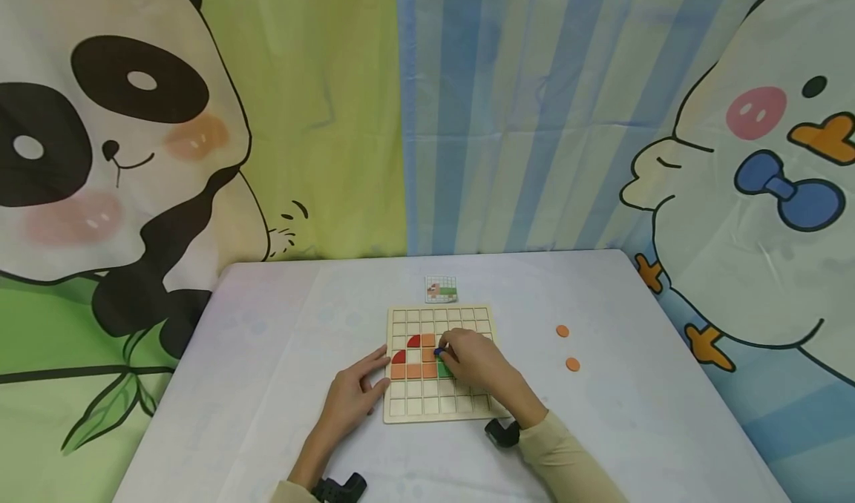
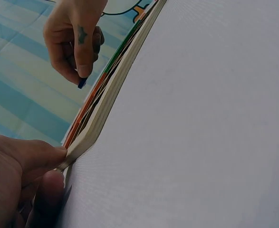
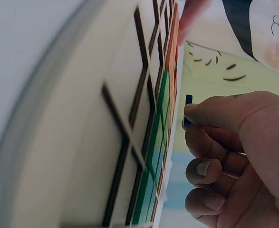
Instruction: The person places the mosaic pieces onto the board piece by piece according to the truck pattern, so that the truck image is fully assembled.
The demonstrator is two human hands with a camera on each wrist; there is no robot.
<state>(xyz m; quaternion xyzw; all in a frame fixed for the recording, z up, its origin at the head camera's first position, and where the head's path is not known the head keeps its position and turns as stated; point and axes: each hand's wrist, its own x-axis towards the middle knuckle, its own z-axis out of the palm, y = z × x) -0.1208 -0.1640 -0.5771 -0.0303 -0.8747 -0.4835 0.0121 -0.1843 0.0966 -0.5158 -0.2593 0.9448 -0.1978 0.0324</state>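
Observation:
A pale wooden grid board (image 1: 414,408) lies on the table. Two red rounded pieces (image 1: 399,357), several orange squares (image 1: 413,371) and green pieces (image 1: 444,370) sit in its cells. Between thumb and forefinger, my right hand (image 1: 473,358) pinches a small dark blue piece (image 3: 189,99) over the middle of the board. The wrist views show that piece on edge, clear of the board surface. My left hand (image 1: 352,393) touches the board's left edge with fingertips and thumb, its fingers mostly extended. The right hand covers some of the cells to the right.
Behind the board lies a small picture card (image 1: 441,289) with a coloured grid pattern. Two orange discs (image 1: 572,364) rest on the white table (image 1: 267,384) to the right. Cartoon-printed curtains (image 1: 320,132) hang beyond the table's far edge.

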